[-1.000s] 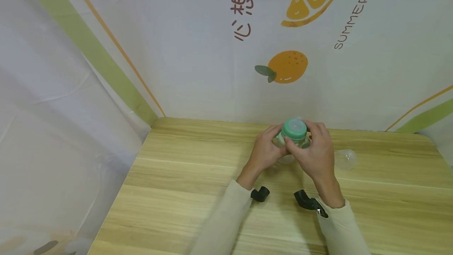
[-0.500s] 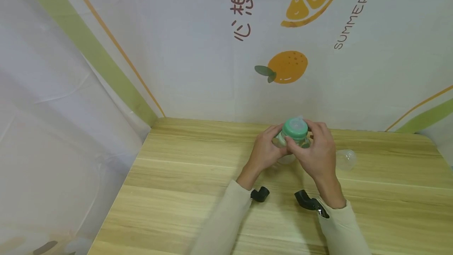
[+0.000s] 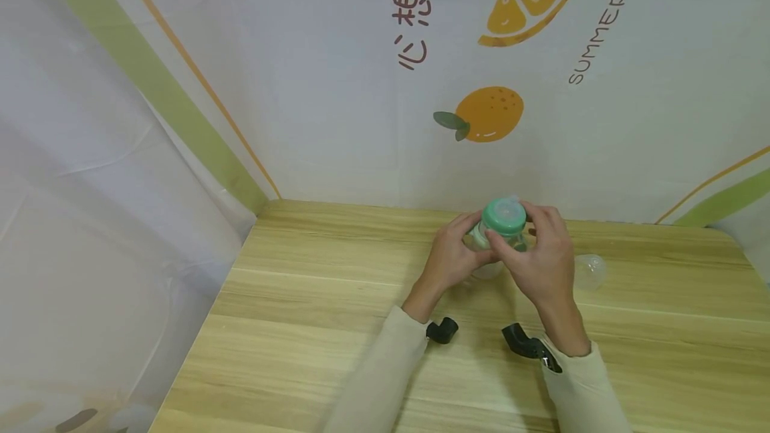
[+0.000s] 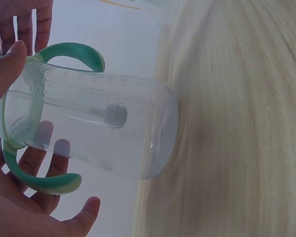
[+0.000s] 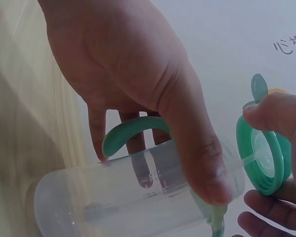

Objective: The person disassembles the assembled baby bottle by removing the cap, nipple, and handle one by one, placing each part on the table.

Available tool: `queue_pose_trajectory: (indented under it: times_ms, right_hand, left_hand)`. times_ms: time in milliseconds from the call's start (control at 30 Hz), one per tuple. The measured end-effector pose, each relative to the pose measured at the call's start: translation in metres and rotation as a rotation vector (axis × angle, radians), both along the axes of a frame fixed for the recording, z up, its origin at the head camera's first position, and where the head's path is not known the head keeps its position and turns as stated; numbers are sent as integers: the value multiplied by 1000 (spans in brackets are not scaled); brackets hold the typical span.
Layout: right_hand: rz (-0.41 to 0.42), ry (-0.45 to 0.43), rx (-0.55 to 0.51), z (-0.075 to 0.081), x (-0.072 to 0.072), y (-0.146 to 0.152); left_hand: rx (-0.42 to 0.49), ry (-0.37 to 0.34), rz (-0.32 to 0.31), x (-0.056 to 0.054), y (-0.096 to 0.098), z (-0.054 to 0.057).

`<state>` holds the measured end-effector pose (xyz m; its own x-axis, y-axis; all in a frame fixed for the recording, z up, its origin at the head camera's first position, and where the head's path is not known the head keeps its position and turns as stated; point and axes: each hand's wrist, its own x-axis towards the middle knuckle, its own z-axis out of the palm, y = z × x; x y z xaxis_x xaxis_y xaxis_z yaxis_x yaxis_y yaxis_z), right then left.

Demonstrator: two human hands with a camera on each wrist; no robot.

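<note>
A clear baby bottle (image 4: 133,143) with two green side handles (image 4: 71,52) stands on the table, slightly tilted in the wrist views. My left hand (image 3: 452,256) grips it round the neck, thumb in front and fingers behind. With its thumb and fingers, my right hand (image 3: 544,262) holds the green screw collar (image 5: 285,158) by its edge. In the right wrist view the collar is apart from the bottle's neck, and a thin straw (image 5: 247,160) runs from it toward the bottle. A grey straw weight (image 4: 116,115) shows inside the bottle. The far fingers are partly hidden.
A clear dome-shaped cover (image 3: 591,270) lies on the wooden table (image 3: 313,326), right of my right hand. Behind the table's back edge hangs a white printed cloth (image 3: 337,105). Black wrist mounts (image 3: 443,331) stick out from both sleeves.
My right hand and the green collar have moved slightly up and to the right. The left hand stays on the bottle almost unmoved.
</note>
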<state>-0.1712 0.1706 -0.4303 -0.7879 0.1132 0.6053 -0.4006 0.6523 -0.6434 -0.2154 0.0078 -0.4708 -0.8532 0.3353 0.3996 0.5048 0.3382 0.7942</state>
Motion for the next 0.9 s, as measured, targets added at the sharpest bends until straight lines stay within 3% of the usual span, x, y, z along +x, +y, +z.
queue_pose_trajectory:
  times_ms: [900]
  right_hand:
    - [0, 20, -6, 8, 3, 2]
  left_hand:
    - [-41, -53, 31, 2, 0, 4]
